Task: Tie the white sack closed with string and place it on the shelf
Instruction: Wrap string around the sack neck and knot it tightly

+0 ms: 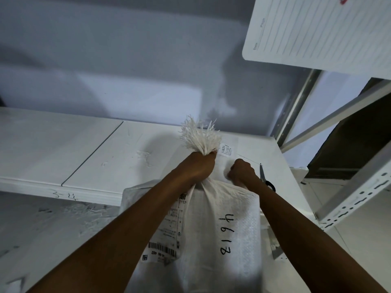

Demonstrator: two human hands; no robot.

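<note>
- The white sack (220, 229) stands upright against the front edge of the white shelf board (63, 153), filling the lower middle of the view; what it holds cannot be seen through the woven cloth.
- Its mouth is gathered into a tight neck, and the frayed fringe (200, 136) fans out above the fist that clamps it.
- The left hand (198, 168) is closed hard around that gathered neck — knuckles up, fringe sprouting from the top.
- The right hand (242, 172) is curled into a fist just beside the neck, pressed to the cloth; whether it pinches string cannot be told, and no string is clearly visible.
- On the sack's front: a printed label with a barcode (167, 235), and handwritten black figures (227, 234) beside it.
- A smaller white tag (226, 149) lies just beyond the hands.
- Scissors (265, 176) lie on the board just right of the right hand, black handles partly hidden behind the wrist.
- To the right rises a metal rack (347, 199) with slotted uprights; a lined white panel (317, 30) hangs overhead at upper right.
</note>
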